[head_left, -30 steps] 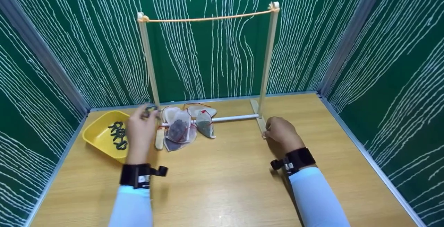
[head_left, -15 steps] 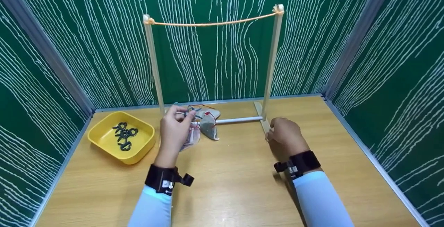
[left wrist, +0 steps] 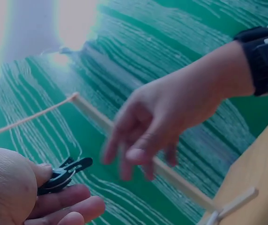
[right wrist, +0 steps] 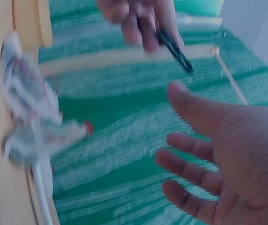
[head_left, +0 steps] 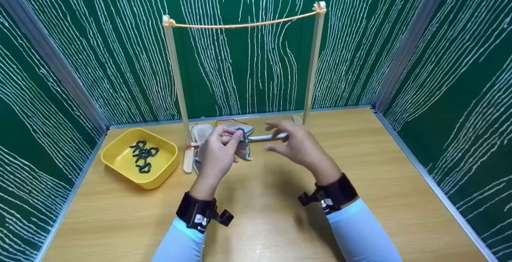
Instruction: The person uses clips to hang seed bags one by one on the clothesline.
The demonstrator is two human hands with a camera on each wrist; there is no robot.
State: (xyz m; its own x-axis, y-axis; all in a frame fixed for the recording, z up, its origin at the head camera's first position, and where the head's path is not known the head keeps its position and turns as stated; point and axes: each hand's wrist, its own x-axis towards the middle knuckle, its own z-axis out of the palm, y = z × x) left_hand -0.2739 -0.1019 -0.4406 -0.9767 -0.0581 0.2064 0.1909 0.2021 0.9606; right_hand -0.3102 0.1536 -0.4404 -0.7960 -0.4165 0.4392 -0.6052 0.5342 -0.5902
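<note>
My left hand (head_left: 218, 146) pinches a dark plastic clip (left wrist: 61, 178) between thumb and fingers, above the small mesh pouches. My right hand (head_left: 294, 144) reaches toward it, fingers spread and holding nothing. In the right wrist view, the thumb of that hand points at the clip, with a gap between them. Several pale pouches (right wrist: 28, 89) with red strings and dark contents lie at the foot of the wooden frame, partly hidden behind my left hand in the head view. More dark clips (head_left: 144, 156) lie in a yellow tray (head_left: 114, 160) at the left.
Two wooden posts (head_left: 176, 70) stand on flat feet, with an orange cord (head_left: 244, 25) tied between their tops. A white rod (head_left: 266, 138) joins them low down. Green walls with white streaks enclose the back and sides of the wooden table (head_left: 256, 214).
My left hand has carried the clip rightward from beside the tray to over the pouches. My right hand has left the right foot of the frame, moved left and spread its fingers.
</note>
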